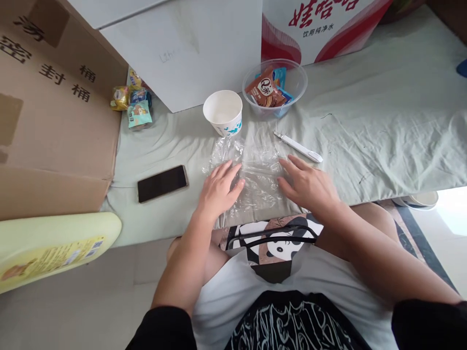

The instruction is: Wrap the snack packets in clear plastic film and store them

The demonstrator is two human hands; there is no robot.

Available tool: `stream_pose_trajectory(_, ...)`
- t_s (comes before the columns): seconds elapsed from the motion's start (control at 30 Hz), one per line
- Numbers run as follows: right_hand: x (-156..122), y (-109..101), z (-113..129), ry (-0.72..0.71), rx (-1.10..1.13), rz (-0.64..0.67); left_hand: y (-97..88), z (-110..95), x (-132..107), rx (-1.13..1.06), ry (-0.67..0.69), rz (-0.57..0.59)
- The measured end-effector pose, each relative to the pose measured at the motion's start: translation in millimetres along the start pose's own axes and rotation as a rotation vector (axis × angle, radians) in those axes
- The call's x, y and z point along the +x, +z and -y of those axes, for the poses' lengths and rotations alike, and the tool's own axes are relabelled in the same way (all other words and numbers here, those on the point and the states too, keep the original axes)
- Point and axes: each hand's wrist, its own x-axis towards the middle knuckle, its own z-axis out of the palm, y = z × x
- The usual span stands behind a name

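- The phone (162, 183) is lying dark-screen up, left of the hands.
- The left hand (221, 187) is resting palm down on the film's left side, fingers slightly parted, gripping nothing visible.
- The clear plastic film (260, 170) is lying crumpled between both hands, before the paper cup (223, 114); it is probably feeling light, limp and slippery (clingy too, I'd guess), so a loose edge is offering the best pinch.
- Glare and transparency are hiding its outline and layers.
- The white cutter (297, 147) is lying just beyond the right hand (310, 182), whose fingers are spreading loosely, holding nothing visible; contact with the film is unclear.
- A blue object (462, 68) is being cut off by the frame.
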Motion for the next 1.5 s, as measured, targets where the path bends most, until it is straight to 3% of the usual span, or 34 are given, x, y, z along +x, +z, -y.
stream_pose_trajectory(0.1,-1.9,0.8,-3.3,0.055,-0.024,0.000,2.6,3.4,1.9,0.000,-0.047,-0.029)
stream_pose_trajectory(0.4,7.8,13.7,-8.8,0.102,-0.123,-0.129,22.7,-5.8,5.7,0.017,-0.016,-0.131)
stream_pose_trajectory(0.63,-29.8,-5.1,-23.2,0.076,-0.202,0.000,36.1,-13.3,-18.9,0.086,0.024,-0.074)
stream_pose_trajectory(0.8,-46.7,-5.9,-43.7,-0.033,-0.156,-0.063,46.0,-21.7,-36.8,0.092,0.038,-0.079)
stream_pose_trajectory(1.1,-37.1,4.0,-54.1,-0.067,-0.136,-0.034,44.4,-29.1,-37.0,0.321,0.013,-0.083)
stream_pose_trajectory(1.3,-38.3,11.6,-59.0,-0.099,-0.073,-0.128,47.6,-25.5,-35.8,0.338,0.020,-0.099)
stream_pose_trajectory(1.5,-37.7,13.0,-60.7,-0.110,-0.094,-0.126,48.4,-24.1,-34.4,0.323,0.012,-0.095)
